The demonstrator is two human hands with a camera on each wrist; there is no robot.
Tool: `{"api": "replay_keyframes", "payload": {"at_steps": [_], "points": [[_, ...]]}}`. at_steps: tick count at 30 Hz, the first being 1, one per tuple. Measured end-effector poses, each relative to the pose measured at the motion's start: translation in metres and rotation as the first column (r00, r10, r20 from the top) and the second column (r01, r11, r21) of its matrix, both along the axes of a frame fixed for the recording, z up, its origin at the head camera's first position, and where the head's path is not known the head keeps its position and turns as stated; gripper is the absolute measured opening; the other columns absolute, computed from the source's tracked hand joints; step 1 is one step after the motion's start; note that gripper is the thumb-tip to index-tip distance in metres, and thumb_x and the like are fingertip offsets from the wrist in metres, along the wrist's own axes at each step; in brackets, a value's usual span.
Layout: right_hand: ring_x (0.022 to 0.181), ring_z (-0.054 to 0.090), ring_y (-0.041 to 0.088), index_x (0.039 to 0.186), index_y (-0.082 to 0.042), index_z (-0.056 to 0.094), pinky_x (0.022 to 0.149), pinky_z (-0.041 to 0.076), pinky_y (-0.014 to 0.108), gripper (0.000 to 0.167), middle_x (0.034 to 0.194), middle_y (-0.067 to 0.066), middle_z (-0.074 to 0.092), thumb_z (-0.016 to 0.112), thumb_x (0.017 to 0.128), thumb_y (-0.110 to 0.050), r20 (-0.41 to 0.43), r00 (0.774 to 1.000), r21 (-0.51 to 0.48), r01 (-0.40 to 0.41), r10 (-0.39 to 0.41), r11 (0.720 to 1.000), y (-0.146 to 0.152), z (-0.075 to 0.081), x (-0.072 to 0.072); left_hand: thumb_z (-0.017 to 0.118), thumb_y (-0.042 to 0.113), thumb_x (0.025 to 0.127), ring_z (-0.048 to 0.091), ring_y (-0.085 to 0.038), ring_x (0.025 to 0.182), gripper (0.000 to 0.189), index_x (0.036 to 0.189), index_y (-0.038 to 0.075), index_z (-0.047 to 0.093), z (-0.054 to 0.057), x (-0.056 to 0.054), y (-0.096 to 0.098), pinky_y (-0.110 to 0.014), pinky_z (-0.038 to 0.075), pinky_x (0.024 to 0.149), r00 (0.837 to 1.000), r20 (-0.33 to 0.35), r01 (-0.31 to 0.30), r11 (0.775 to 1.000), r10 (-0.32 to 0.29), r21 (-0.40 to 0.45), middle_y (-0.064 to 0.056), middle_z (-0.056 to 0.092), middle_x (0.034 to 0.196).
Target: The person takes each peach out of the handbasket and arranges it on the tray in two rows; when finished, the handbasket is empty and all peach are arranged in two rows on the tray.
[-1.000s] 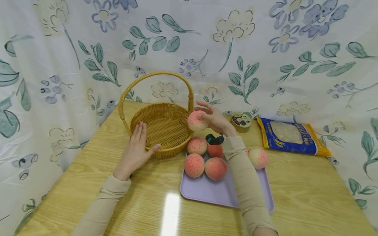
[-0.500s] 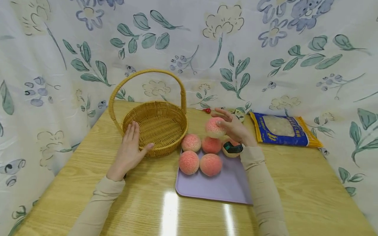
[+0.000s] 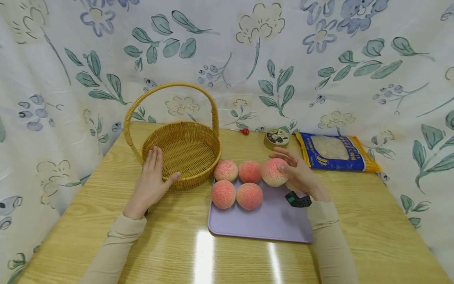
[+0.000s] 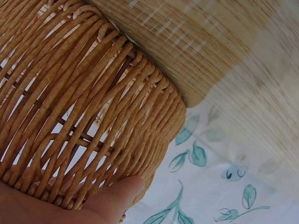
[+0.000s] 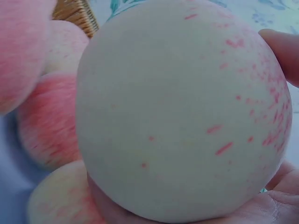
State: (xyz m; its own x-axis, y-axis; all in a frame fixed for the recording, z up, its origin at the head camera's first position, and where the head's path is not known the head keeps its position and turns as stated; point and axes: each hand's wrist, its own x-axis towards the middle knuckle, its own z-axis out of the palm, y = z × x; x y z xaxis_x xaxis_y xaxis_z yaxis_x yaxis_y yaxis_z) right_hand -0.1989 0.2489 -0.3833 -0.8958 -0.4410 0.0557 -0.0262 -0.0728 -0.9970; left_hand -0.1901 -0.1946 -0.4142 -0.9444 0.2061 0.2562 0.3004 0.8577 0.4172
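My left hand [image 3: 150,185] rests on the near left rim of a wicker basket [image 3: 188,181], fingers straight and thumb spread along the front. In the left wrist view the thumb [image 4: 119,196] lies against the woven wall. My right hand [image 3: 299,175] holds a pink-and-cream peach [image 3: 274,172] between thumb and fingers, above the back of a lilac tray [image 3: 262,225]. Several peaches sit on this tray, among them a front-left peach [image 3: 223,194]. In the right wrist view the held peach [image 5: 182,112] fills most of the picture and hides much behind it.
A round tin [image 3: 276,138] and a blue-and-yellow packet [image 3: 331,153] stand at the back right. A small red item [image 3: 244,131] lies near the curtain [image 3: 227,47]. The basket's tall handle [image 3: 170,85] arches over it. Wooden table [image 3: 170,252] extends in front.
My right hand has carried the peach from beside the basket's right rim rightward and lower over the tray. The left hand stays at the rim. The head view has shifted slightly.
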Motion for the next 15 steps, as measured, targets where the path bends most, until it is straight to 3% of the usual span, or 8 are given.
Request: {"api": "replay_keyframes", "payload": {"at_steps": [5,11,15], "points": [[0.116,0.053,0.004,0.137,-0.028,0.045,0.086,0.052,0.02,0.049,0.131,-0.005,0.049,0.051,0.097,0.0,0.045,0.999,0.036,-0.013,0.012,0.999,0.004,-0.009,0.014,0.039,0.066,0.094,0.001,-0.045,0.149,0.101,0.153,-0.005,-0.002,0.002,0.001,-0.003,-0.056,0.009,0.121,1.0,-0.005,-0.006,1.0,0.006,0.002,-0.024,-0.005,0.161],[0.116,0.053,-0.001,0.143,0.002,0.038,0.089,0.049,0.014,0.058,0.127,-0.007,0.055,0.059,0.089,0.005,-0.106,0.994,0.125,0.05,-0.036,0.991,0.002,-0.024,0.028,0.04,0.066,0.094,0.002,-0.046,0.148,0.101,0.153,-0.005,-0.002,0.0,0.003,-0.003,-0.055,0.01,0.121,1.0,0.0,-0.006,1.0,0.006,-0.003,-0.023,-0.006,0.161],[0.118,0.051,-0.003,0.143,-0.002,0.039,0.092,0.047,0.012,0.058,0.128,-0.009,0.054,0.059,0.089,0.005,-0.114,0.992,0.105,0.068,-0.056,0.992,0.0,-0.034,0.034,0.04,0.066,0.094,0.002,-0.045,0.149,0.101,0.153,-0.005,-0.001,0.001,0.002,-0.003,-0.055,0.009,0.121,1.0,-0.007,-0.005,1.0,0.005,-0.002,-0.024,-0.005,0.161]]}}
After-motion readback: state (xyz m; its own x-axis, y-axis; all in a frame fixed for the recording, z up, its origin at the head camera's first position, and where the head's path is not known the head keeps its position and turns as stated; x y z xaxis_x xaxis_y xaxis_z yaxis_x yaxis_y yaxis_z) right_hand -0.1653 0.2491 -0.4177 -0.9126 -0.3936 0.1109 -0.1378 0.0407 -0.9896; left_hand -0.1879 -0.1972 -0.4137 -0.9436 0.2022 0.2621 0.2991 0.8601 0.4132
